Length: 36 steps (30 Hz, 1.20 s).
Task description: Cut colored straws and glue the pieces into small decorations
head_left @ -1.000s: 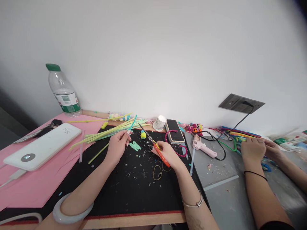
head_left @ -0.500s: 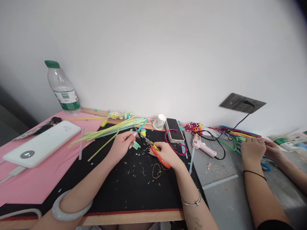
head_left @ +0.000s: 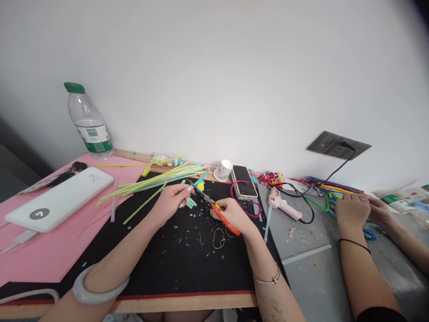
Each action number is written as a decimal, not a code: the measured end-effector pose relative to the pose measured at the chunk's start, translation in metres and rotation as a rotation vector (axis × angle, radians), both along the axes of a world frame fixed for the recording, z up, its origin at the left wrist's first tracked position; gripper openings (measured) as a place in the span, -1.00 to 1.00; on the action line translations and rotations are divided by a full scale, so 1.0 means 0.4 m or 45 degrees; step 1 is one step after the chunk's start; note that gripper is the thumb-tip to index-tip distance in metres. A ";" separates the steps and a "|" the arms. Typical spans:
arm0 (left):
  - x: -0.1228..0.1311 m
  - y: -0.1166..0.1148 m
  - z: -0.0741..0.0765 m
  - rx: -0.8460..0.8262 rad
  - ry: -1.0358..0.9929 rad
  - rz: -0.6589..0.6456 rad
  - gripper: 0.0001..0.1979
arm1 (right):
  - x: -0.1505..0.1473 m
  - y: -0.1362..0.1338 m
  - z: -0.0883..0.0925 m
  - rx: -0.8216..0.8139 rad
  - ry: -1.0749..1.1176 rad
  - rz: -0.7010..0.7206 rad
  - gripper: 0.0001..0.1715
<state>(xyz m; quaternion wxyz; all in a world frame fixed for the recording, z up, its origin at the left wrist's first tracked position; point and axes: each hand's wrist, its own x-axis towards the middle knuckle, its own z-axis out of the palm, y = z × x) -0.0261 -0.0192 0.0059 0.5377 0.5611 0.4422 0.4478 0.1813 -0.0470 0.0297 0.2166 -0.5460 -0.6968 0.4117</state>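
Note:
My left hand (head_left: 171,200) pinches a thin teal stick (head_left: 200,180) over the black mat (head_left: 174,264). My right hand (head_left: 231,213) grips orange-handled scissors (head_left: 214,206), whose blades point up-left and meet the teal stick beside my left fingertips. Short cut teal pieces (head_left: 191,203) lie on the mat just under the blades. A bundle of long green and yellow sticks (head_left: 154,180) lies behind my left hand. A yellow rubber band (head_left: 218,239) rests in front of my right hand.
A water bottle (head_left: 87,123), a white power bank (head_left: 55,198) on pink paper, a paper cup (head_left: 223,171), a phone (head_left: 244,181) and a pink glue gun (head_left: 284,205) stand around. Another person's hands (head_left: 360,210) work among coloured sticks at right.
My left hand moved the teal stick right and down towards the scissors, and the blades now close on it. The view has shifted slightly.

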 end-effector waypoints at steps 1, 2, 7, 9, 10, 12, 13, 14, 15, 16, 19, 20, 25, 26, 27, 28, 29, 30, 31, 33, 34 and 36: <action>0.000 0.000 0.001 -0.006 -0.004 -0.007 -0.69 | 0.000 -0.001 0.002 -0.015 -0.001 0.007 -0.77; -0.001 0.000 0.001 -0.009 -0.008 -0.017 -0.69 | 0.001 -0.002 0.004 -0.031 -0.005 0.014 -0.80; -0.004 0.001 -0.006 0.012 0.013 -0.025 -0.68 | 0.001 0.001 -0.001 0.006 -0.056 0.017 -0.84; -0.007 0.003 -0.009 0.049 0.090 0.010 -0.67 | -0.001 0.003 -0.010 0.049 -0.082 0.018 -0.84; -0.009 0.004 -0.009 0.087 0.159 0.038 -0.67 | -0.002 0.004 -0.015 0.068 -0.091 0.010 -0.84; -0.014 0.007 -0.007 0.207 0.338 0.107 -0.66 | -0.004 0.008 -0.028 0.116 -0.100 -0.048 -0.81; -0.018 0.009 -0.006 0.283 0.428 0.137 -0.66 | -0.005 0.011 -0.034 0.145 -0.105 -0.097 -0.79; -0.022 0.011 -0.006 0.361 0.508 0.153 -0.66 | -0.005 0.015 -0.040 0.182 -0.110 -0.157 -0.76; -0.025 0.013 -0.006 0.432 0.572 0.150 -0.67 | -0.005 0.018 -0.046 0.220 -0.117 -0.220 -0.73; -0.028 0.015 -0.007 0.488 0.619 0.131 -0.69 | -0.004 0.022 -0.050 0.264 -0.124 -0.280 -0.70; -0.034 0.021 -0.019 0.583 0.719 0.029 -0.72 | -0.001 0.029 -0.058 0.376 -0.139 -0.397 -0.65; -0.035 0.022 -0.024 0.606 0.751 -0.002 -0.72 | 0.000 0.031 -0.058 0.398 -0.143 -0.412 -0.64; -0.048 0.036 -0.038 0.745 0.924 0.146 -0.72 | 0.000 0.031 -0.058 0.415 -0.192 -0.413 -0.66; -0.056 0.041 -0.040 0.746 0.954 0.243 -0.72 | 0.000 0.031 -0.059 0.420 -0.200 -0.416 -0.66; -0.065 0.046 -0.041 0.736 0.983 0.353 -0.71 | 0.000 0.031 -0.060 0.429 -0.206 -0.424 -0.65; -0.075 0.051 -0.043 0.705 1.042 0.446 -0.70 | 0.001 0.032 -0.061 0.441 -0.211 -0.437 -0.64; -0.086 0.056 -0.046 0.663 1.107 0.511 -0.70 | 0.002 0.033 -0.063 0.453 -0.214 -0.453 -0.63; -0.096 0.061 -0.049 0.618 1.175 0.529 -0.69 | 0.003 0.034 -0.064 0.465 -0.216 -0.470 -0.63; -0.105 0.064 -0.053 0.566 1.241 0.535 -0.69 | 0.004 0.035 -0.064 0.475 -0.219 -0.487 -0.63; -0.119 0.067 -0.059 0.469 1.352 0.540 -0.68 | 0.004 0.037 -0.064 0.490 -0.227 -0.514 -0.63; -0.123 0.068 -0.061 0.428 1.389 0.545 -0.67 | 0.004 0.037 -0.064 0.497 -0.231 -0.527 -0.63; -0.128 0.067 -0.063 0.368 1.412 0.555 -0.64 | 0.004 0.037 -0.062 0.512 -0.241 -0.542 -0.62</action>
